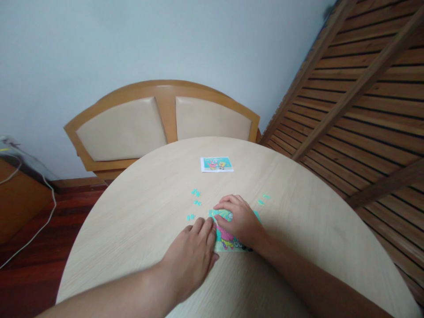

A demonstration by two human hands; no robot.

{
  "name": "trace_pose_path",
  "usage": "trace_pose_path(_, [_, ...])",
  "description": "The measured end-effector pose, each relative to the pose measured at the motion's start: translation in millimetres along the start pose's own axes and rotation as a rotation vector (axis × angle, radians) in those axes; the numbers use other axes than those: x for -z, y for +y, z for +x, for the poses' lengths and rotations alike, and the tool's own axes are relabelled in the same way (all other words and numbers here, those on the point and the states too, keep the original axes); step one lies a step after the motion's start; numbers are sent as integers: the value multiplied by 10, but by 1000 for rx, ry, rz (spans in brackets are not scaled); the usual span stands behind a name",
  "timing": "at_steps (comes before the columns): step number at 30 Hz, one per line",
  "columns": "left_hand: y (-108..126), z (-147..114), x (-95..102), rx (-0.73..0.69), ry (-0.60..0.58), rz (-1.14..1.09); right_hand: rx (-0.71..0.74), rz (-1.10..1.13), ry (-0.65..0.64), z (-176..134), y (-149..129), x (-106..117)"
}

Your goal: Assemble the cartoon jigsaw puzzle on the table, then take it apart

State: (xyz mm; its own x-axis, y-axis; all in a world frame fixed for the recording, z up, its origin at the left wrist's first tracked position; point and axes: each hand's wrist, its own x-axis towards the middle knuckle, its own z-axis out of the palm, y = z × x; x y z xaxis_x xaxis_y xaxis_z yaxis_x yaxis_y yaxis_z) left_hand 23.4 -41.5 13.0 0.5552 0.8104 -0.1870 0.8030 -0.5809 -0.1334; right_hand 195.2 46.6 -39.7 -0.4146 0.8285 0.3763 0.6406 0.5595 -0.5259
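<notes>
Both forearms (129, 291) are reaching in over the near part of the round table (139, 247), and I'm watching them through the head camera. The left hand (195, 256) is lying palm down, fingers extended and close together, touching the left edge of a jigsaw puzzle (227, 240); I'm not seeing it grasp anything. The right hand (241, 221) is arching over the puzzle, thumb and forefinger parted with the print showing between them; whether its palm is covering a piece, I cannot tell. The puzzle is lying flat, well in from the table's far edge, a pink figure showing between the hands. Loose teal pieces (195, 193) are lying off its far left corner, and a couple of greenish pieces (261, 202) are resting just past its far right corner. Near the table's far edge, a printed picture (217, 164) is facing me.
</notes>
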Motion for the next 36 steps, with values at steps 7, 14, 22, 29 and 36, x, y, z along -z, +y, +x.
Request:
trace_pose_path(7, [-6, -4, -25, -3, 5, 10, -14, -37, 2, -11, -34, -11])
trace_pose_path(14, [-1, 7, -16, 0, -20, -4, -19, -51, 13, -12, -53, -13])
trace_pose_path(22, [-8, 4, -47, 3, 4, -18, -20, -39, 3, 3, -68, -10])
trace_pose_path(29, [4, 7, -20, -1, -16, -21, -9, -20, 11, 1, -58, -17])
trace_pose_path(36, [-6, 16, -19, -3, -24, -22, -18, -6, 24, -12, -46, -21])
